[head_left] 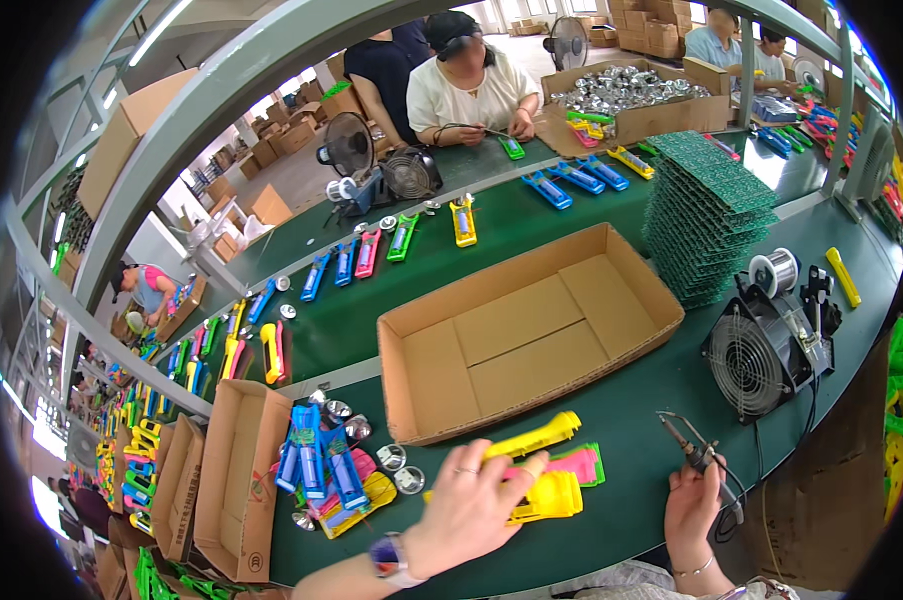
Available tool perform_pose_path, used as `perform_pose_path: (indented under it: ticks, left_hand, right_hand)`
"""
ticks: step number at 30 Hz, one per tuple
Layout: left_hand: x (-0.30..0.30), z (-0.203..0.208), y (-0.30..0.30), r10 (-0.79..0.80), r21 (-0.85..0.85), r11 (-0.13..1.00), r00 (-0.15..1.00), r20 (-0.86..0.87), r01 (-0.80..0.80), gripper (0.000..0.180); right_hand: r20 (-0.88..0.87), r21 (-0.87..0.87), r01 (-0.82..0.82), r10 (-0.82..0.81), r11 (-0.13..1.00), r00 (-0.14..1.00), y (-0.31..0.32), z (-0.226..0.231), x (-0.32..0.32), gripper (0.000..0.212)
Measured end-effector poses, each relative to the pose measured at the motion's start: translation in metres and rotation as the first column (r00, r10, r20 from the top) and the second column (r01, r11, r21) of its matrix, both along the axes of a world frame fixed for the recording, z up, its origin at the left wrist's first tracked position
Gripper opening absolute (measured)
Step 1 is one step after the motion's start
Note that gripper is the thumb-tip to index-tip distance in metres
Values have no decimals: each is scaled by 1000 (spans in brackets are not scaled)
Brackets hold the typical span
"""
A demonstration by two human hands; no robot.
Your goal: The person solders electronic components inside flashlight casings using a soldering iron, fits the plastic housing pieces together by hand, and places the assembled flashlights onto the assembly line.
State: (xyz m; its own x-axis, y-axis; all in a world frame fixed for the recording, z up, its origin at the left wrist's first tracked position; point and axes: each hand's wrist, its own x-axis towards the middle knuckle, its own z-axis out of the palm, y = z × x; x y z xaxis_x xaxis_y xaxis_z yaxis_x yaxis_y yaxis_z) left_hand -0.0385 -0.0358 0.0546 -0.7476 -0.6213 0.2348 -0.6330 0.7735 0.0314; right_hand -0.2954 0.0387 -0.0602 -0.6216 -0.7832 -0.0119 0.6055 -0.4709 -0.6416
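Observation:
My left hand [480, 512], with a watch on the wrist, is closed round the near end of a yellow plastic housing [544, 434]. The fingers partly hide where it grips. Under and beside this hand lie stacked yellow housings [554, 497], with pink housings [578, 464] and a green edge behind them. My right hand [694, 505] holds a soldering iron [696, 455] by its handle, the tip pointing up and left above the green table. Left of my left hand is a heap of blue housings [317, 462] with cylindrical cells, beside several shiny reflector cups [392, 457].
An open cardboard box [532, 400] sits ahead of my hands. At right stand a small black fan [752, 365], a solder wire spool [775, 270] and stacked green circuit boards [707, 215]. Coloured housings line the belt [422, 275]. Across it, a person [472, 95] handles a green piece.

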Motion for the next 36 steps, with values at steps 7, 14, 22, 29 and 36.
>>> perform_pose_path:
  ticks: [7,14,22,29,36]
  left_hand:
    - [8,-47,-17,45,37,998,999,8,-45,80]
    - [29,-26,-32,-173,36,981,947,-269,189,45]
    - [173,-18,-287,645,31,724,660,-385,-689,28]
    - [232,-97,-414,849,-107,439,451,-275,-892,63]
    - [269,-75,-349,967,94,123,98,-234,-988,33]
  right_hand:
    - [-88,-7,-44,43,999,995,-1,-7,0,19]
    - [-3,113,6,-6,994,1000,-3,-3,-5,18]
    - [-24,31,8,-7,999,1000,0,-42,-38,21]
    - [-43,164,-70,78,984,996,18,-25,-35,29]
    - [-43,181,-161,171,970,984,-13,-36,-40,34]
